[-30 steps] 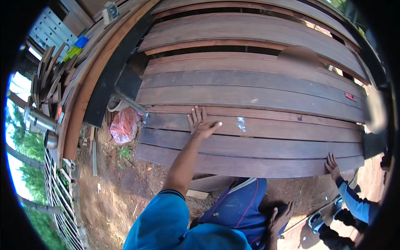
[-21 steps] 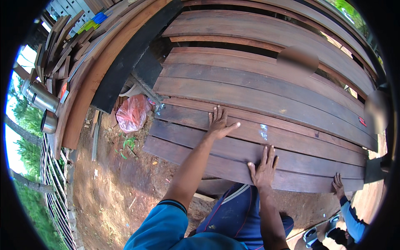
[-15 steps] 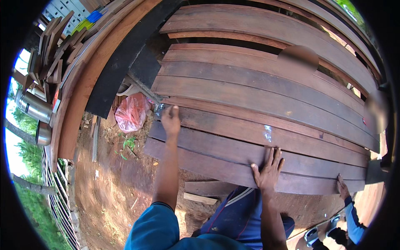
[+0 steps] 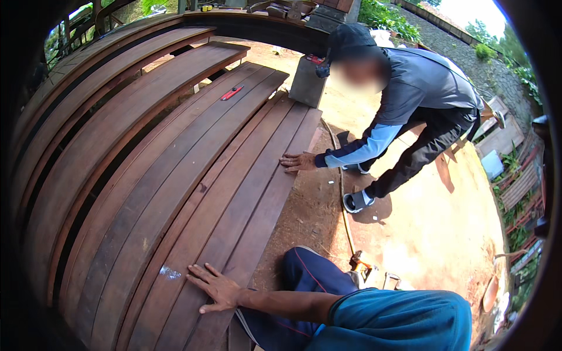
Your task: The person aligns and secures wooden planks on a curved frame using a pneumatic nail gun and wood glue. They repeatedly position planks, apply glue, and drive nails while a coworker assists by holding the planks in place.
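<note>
My right hand (image 4: pixel 218 290) lies flat with spread fingers across the near wooden planks (image 4: pixel 240 228), holding nothing. Just beyond its fingertips, a whitish mark (image 4: pixel 170 272) shows on a neighbouring plank. Long reddish-brown boards lie side by side, some tight together and others with dark gaps between them. At the far end of the near planks, a co-worker's hand (image 4: pixel 300 162) rests on the outer boards. My left hand is out of the picture.
A red utility knife (image 4: pixel 232 93) lies on the boards. The co-worker (image 4: pixel 421 88) bends over at the far right, feet on the dirt floor. A hose (image 4: pixel 342 193) runs along the ground toward an orange-and-black tool (image 4: pixel 364 267). A dark beam (image 4: pixel 263 28) crosses behind.
My view has swung right toward the co-worker and the far plank ends. My left hand has gone out of view. My right hand stays flat near the whitish mark.
</note>
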Tool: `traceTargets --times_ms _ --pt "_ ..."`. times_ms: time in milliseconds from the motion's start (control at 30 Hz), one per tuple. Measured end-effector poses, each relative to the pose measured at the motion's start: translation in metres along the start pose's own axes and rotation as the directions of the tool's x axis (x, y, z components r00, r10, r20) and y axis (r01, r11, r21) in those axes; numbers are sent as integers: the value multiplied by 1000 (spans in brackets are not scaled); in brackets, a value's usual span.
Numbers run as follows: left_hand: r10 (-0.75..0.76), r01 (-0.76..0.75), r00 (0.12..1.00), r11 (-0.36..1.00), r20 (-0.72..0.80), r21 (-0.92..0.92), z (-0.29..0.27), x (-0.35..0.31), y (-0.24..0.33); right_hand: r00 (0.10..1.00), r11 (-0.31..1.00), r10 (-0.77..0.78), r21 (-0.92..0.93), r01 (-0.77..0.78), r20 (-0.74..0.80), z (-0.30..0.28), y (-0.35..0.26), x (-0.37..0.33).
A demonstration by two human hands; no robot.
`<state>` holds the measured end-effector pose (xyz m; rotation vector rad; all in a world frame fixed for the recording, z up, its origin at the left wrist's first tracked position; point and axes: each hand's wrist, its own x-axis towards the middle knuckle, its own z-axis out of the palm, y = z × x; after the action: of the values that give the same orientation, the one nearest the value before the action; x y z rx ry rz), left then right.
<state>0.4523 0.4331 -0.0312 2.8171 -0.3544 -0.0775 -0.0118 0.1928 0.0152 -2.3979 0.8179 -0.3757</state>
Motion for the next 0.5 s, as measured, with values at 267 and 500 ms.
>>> traceTargets --times_ms 267,500 --pt "120 -74 988 919 95 -387 -39 -71 59 586 83 810 993 -81 -20 -37 75 20" --pt "150 34 968 713 199 -700 -72 -120 81 580 -226 809 962 151 99 -95 136 70"
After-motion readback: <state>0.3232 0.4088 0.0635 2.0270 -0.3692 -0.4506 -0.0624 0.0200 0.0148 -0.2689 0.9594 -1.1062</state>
